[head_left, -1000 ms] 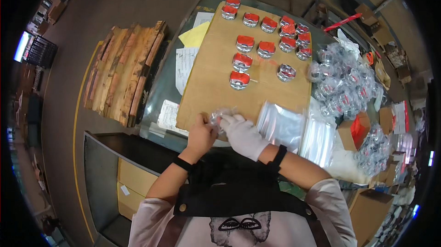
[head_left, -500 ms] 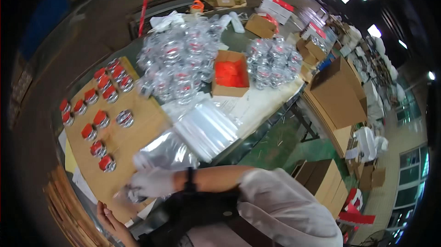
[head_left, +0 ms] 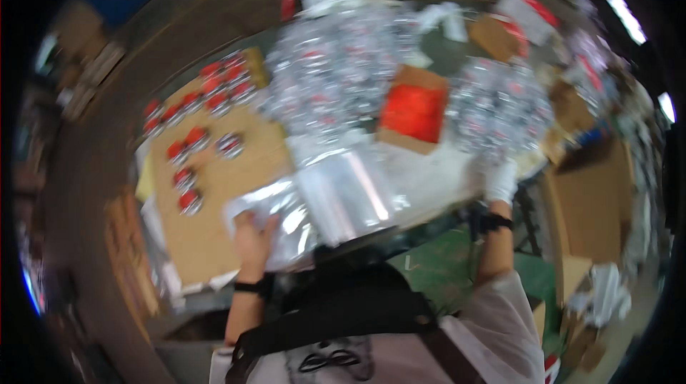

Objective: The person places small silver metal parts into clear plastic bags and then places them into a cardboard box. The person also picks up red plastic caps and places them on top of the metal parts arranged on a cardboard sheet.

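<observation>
My bare left hand rests at the near edge of a stack of clear plastic bags, thumb and fingers apart. More flat clear bags lie just to the right. My right hand, in a white glove, reaches to the near side of a heap of bagged silvery pieces; blur hides its fingers and anything in them. On a cardboard sheet at the left stand several round silvery pieces with red tops. One silvery piece there shows no red top.
A larger heap of bagged pieces covers the table's far middle. Between the heaps stands an open carton of red pieces. A big open cardboard box is at the right. Wooden strips stand along the left.
My right hand has swung from the cardboard sheet, where it held a bagged silvery piece, to the right heap. My left hand has come up onto the bags. The view has turned.
</observation>
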{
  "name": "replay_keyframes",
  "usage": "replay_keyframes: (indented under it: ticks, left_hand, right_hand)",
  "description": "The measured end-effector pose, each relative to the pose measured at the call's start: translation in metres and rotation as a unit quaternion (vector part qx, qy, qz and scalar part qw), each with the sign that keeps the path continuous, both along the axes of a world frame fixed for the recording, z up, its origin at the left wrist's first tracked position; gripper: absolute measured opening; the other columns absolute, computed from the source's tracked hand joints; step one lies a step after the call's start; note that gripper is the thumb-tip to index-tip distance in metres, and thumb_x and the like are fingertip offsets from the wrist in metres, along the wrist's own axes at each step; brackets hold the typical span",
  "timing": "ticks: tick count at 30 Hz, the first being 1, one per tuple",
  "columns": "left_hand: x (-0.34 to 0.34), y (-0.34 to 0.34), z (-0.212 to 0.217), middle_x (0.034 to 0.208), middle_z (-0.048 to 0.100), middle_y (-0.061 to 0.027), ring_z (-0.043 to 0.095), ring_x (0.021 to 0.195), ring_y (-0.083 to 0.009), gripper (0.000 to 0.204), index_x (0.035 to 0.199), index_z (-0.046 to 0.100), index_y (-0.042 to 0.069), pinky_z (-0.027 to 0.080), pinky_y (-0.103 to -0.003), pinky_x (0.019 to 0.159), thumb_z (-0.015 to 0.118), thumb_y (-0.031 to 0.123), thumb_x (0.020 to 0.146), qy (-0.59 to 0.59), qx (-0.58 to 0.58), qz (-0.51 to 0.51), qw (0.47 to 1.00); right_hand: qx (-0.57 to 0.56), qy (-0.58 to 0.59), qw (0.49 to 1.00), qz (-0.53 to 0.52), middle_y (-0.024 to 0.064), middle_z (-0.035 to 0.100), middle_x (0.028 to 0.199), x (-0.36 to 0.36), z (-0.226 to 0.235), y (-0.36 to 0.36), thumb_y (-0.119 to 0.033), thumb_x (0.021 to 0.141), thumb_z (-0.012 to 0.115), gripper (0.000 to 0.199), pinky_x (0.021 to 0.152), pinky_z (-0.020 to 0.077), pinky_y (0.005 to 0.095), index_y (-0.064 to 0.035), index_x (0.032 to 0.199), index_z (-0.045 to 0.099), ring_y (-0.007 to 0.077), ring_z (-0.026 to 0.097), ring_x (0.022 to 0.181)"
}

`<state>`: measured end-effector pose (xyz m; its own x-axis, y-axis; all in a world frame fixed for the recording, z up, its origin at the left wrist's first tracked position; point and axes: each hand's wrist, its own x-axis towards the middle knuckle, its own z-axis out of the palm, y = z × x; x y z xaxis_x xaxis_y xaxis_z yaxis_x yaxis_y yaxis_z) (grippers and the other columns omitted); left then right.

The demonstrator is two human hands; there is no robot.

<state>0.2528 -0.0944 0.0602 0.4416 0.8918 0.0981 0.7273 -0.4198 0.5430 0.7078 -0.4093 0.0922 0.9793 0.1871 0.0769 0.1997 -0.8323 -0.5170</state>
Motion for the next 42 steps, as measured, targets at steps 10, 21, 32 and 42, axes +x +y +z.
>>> replay_keyframes:
  ticks: [10,21,32,42]
  left_hand:
    - [-0.025,0.011,-0.005,0.079,0.061,-0.012,0.061,0.069,-0.0253,0.021,0.083,0.065,0.002,0.049,-0.036,0.063,0.076,0.02,0.079,-0.117,-0.027,-0.065,0.991]
    - [-0.116,0.069,0.012,0.073,0.061,-0.0075,0.058,0.06,-0.0151,0.022,0.082,0.068,0.003,0.047,-0.029,0.055,0.08,0.02,0.076,-0.177,-0.151,-0.176,0.957]
    - [-0.271,0.121,0.062,0.087,0.065,-0.0016,0.059,0.074,-0.0072,0.021,0.106,0.066,0.0,0.048,-0.021,0.067,0.068,0.013,0.089,-0.448,-0.412,0.115,0.785]
    - [-0.301,0.156,0.064,0.085,0.065,-0.0179,0.065,0.073,-0.0347,0.016,0.095,0.058,0.002,0.05,-0.045,0.06,0.055,0.013,0.084,0.048,0.026,0.067,0.996]
  right_hand:
    - [0.129,0.247,0.839,0.468,0.0188,0.067,0.089,-0.279,0.017,0.227,-0.023,0.086,0.064,0.022,0.071,0.0518,0.0368,-0.0037,0.096,0.068,0.0338,0.065,0.079]
    - [0.105,0.343,0.865,0.351,0.0166,0.068,0.083,-0.366,0.017,0.269,-0.026,0.083,0.072,0.033,0.069,0.051,0.0321,0.0051,0.095,0.069,0.0235,0.066,0.076]
    - [0.261,0.539,0.702,0.386,0.0005,0.063,0.069,-0.492,0.035,0.384,-0.029,0.094,0.062,0.029,0.053,0.0424,0.0227,-0.0036,0.082,0.066,0.0066,0.054,0.059]
    - [-0.138,0.024,0.743,0.655,0.0207,0.066,0.086,-0.491,0.007,0.487,-0.03,0.087,0.058,0.027,0.069,0.0523,0.0465,-0.0066,0.096,0.066,0.0388,0.066,0.077]
